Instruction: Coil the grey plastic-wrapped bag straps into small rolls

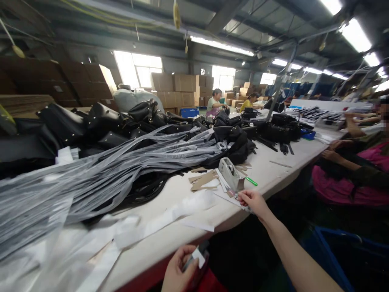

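Low at the front edge of the table, my left hand [179,269] is closed around a small dark grey piece with a white tab [199,257] on it. The piece's exact kind is unclear. My right hand [253,202] reaches to the table edge with thumb and fingertips pinched together. Something small and pale shows at those fingers, too indistinct to name. Just beyond them stands a grey tape dispenser [231,175]. A green pen-like stick [251,181] lies to the right of it, and brown card strips [202,180] lie to its left.
Long grey plastic-wrapped straps [127,162] spread across the left of the white table [182,215]. Black bags [100,121] are heaped behind them. White strips [146,227] lie in front. A blue crate [343,251] stands lower right. Co-workers sit along the table.
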`<action>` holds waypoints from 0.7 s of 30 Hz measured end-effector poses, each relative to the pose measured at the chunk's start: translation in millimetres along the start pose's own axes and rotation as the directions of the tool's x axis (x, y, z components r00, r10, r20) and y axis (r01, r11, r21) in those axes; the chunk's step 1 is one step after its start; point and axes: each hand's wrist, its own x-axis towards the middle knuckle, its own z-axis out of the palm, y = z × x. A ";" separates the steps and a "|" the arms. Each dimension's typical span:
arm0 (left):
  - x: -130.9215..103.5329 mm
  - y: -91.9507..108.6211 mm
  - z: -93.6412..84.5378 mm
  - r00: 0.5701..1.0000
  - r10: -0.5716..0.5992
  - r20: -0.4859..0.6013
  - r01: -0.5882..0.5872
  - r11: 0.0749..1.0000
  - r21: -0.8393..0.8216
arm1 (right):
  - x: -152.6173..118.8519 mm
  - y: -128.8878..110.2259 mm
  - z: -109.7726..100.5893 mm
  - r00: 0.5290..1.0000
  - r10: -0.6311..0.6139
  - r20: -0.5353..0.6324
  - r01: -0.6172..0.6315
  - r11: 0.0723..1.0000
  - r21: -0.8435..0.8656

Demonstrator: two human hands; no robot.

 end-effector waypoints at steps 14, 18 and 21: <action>-15.3 18.2 -12.0 0.953 0.269 -0.142 -0.212 0.922 0.323 | -131.2 -19.5 135.1 0.768 0.075 0.636 -0.223 0.962 0.156; -16.5 18.6 -15.0 0.944 0.298 -0.142 -0.229 0.902 0.366 | -128.2 -15.6 138.7 0.743 0.127 0.657 -0.260 0.960 0.108; -17.7 19.1 -14.7 0.937 0.326 -0.126 -0.255 0.884 0.392 | -127.4 -12.9 139.8 0.730 0.155 0.666 -0.285 0.954 0.090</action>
